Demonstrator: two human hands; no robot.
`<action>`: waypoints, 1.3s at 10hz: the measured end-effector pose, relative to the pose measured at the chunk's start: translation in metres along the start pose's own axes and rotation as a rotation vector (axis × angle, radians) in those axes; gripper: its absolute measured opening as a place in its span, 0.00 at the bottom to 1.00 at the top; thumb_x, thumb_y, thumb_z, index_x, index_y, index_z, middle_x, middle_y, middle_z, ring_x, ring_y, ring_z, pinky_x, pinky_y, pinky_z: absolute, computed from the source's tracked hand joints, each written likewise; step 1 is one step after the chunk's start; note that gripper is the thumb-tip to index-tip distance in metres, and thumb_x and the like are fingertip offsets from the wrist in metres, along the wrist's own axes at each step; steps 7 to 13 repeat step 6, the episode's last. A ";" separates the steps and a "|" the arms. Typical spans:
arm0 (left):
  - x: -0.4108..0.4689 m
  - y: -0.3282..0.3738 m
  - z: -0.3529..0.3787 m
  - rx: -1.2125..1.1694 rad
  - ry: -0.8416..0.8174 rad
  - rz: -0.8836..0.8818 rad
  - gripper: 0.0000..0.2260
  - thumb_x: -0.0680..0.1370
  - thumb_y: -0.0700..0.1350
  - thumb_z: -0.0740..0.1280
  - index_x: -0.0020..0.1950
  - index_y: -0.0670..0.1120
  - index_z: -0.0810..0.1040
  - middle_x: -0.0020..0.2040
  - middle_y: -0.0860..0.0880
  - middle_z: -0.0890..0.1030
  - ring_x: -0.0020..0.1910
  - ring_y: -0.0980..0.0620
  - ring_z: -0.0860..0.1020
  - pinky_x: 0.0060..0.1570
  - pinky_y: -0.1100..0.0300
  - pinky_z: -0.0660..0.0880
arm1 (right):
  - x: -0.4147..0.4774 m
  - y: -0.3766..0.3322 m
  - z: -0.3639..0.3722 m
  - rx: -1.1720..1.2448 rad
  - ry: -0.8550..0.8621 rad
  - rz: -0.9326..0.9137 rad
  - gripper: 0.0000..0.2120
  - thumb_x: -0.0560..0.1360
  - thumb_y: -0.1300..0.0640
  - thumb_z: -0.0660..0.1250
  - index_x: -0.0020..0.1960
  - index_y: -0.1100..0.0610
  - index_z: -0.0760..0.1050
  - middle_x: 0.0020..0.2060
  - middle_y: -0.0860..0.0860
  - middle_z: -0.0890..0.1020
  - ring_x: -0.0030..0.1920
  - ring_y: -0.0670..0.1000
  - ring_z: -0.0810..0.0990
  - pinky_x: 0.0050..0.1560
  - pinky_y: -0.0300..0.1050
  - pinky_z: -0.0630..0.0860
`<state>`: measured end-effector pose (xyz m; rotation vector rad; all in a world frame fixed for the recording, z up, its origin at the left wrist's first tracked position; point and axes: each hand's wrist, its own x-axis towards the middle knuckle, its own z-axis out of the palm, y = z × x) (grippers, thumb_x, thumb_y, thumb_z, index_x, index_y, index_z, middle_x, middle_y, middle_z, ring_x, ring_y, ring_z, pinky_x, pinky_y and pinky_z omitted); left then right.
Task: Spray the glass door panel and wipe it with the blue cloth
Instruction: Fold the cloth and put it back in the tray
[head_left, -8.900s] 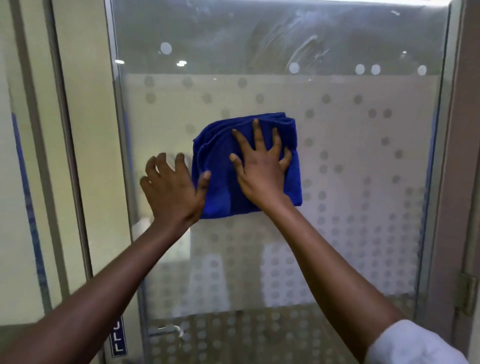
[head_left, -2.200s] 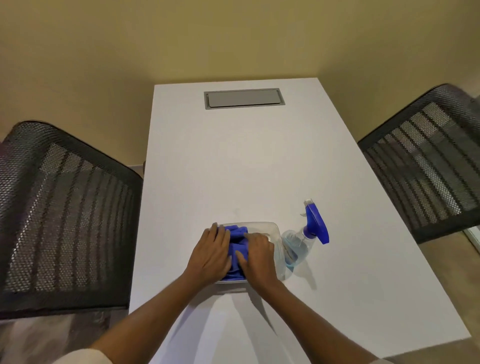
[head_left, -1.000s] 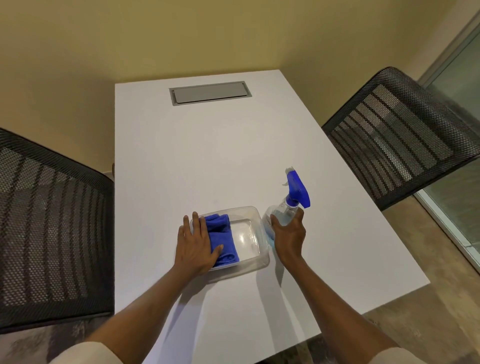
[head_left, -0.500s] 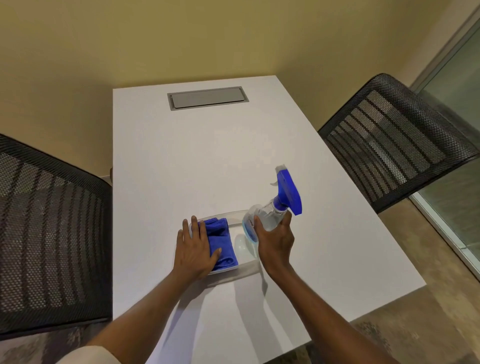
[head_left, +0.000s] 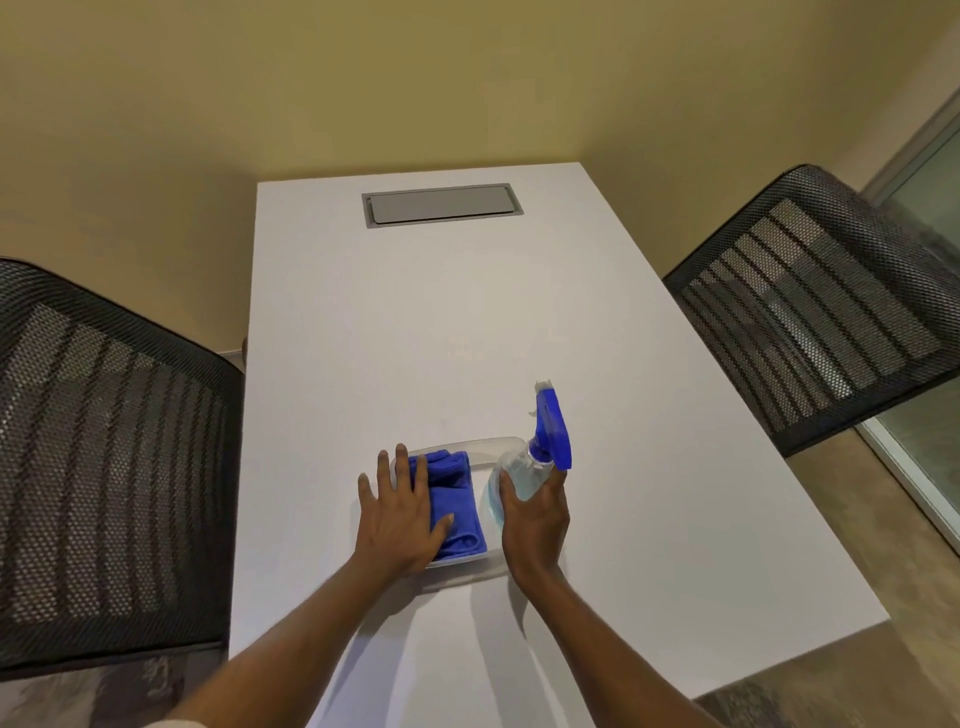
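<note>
The left hand (head_left: 400, 514) lies flat, fingers (head_left: 401, 467) spread wide, on the folded blue cloth (head_left: 454, 501) inside the clear tray (head_left: 488, 446) on the desk (head_left: 415, 338). Just to its right, the right hand (head_left: 535, 525) is wrapped around the spray bottle (head_left: 540, 447), which tilts over the tray, with its nozzle pointing away from the person.

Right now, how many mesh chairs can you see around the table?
2. One mesh chair stands at the left side of the white table, the other mesh chair at its right side. Others may sit outside the frame.
</note>
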<state>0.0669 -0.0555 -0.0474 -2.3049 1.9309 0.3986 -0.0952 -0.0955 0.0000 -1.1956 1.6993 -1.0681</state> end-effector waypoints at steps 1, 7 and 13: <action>-0.001 0.001 0.000 0.009 0.015 -0.003 0.42 0.74 0.71 0.38 0.80 0.45 0.45 0.80 0.37 0.44 0.78 0.33 0.46 0.72 0.32 0.51 | -0.002 0.007 0.002 -0.003 -0.001 0.028 0.29 0.72 0.53 0.74 0.64 0.40 0.60 0.58 0.47 0.76 0.55 0.48 0.77 0.38 0.20 0.69; -0.032 0.010 -0.020 -0.051 0.116 -0.088 0.40 0.75 0.70 0.46 0.79 0.46 0.58 0.78 0.36 0.58 0.76 0.31 0.58 0.66 0.28 0.60 | -0.013 -0.001 -0.012 -0.400 0.029 -0.005 0.39 0.67 0.45 0.76 0.68 0.57 0.59 0.64 0.58 0.69 0.63 0.56 0.72 0.47 0.49 0.80; -0.032 0.010 -0.020 -0.051 0.116 -0.088 0.40 0.75 0.70 0.46 0.79 0.46 0.58 0.78 0.36 0.58 0.76 0.31 0.58 0.66 0.28 0.60 | -0.013 -0.001 -0.012 -0.400 0.029 -0.005 0.39 0.67 0.45 0.76 0.68 0.57 0.59 0.64 0.58 0.69 0.63 0.56 0.72 0.47 0.49 0.80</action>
